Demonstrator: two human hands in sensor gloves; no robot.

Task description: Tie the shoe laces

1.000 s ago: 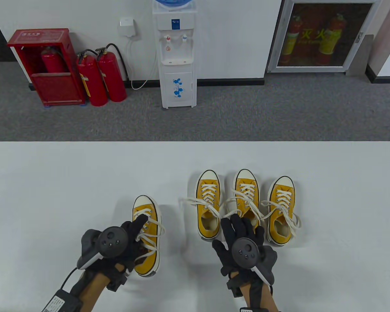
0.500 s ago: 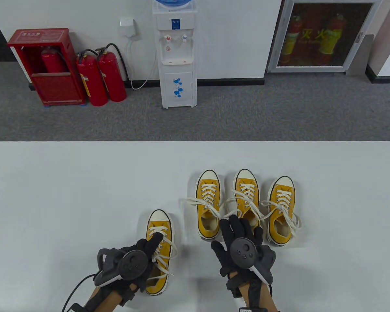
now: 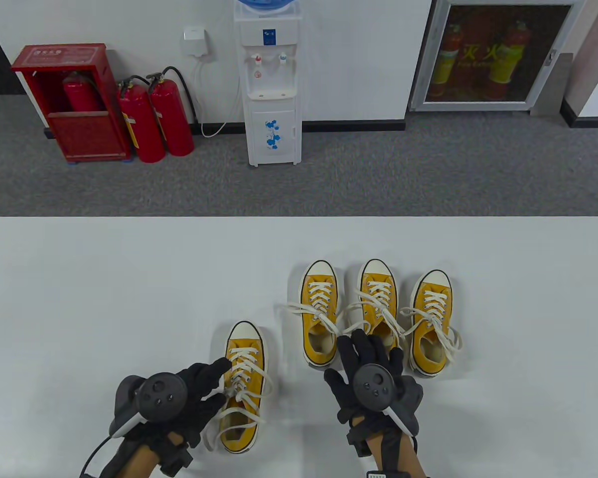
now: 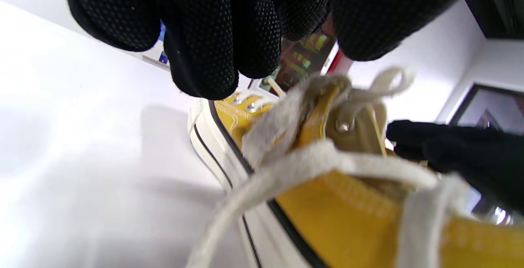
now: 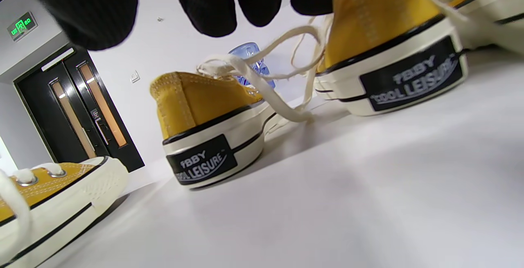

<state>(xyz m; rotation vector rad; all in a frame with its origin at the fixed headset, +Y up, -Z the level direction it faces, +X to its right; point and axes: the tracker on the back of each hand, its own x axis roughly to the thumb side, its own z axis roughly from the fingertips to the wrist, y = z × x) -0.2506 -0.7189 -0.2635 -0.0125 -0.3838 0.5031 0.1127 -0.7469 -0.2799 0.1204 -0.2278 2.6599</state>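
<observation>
Our left hand [image 3: 199,393] rests relaxed fingers [image 3: 214,371] beside the near yellow canvas sneaker [image 3: 243,393], holding nothing; our right hand [image 3: 371,366] lies flat, released. We count four sneakers, three [image 3: 376,308] far right. Only the right wrist view shows black heel labels [image 5: 201,161].

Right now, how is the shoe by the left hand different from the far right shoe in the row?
The near shoe stands alone, closer to the table's front edge; the far right shoe stands at the end of a row of three. The left hand reaches the near shoe's laces; no hand touches the far right shoe. Both are yellow, white-toed, untied and point away.
</observation>
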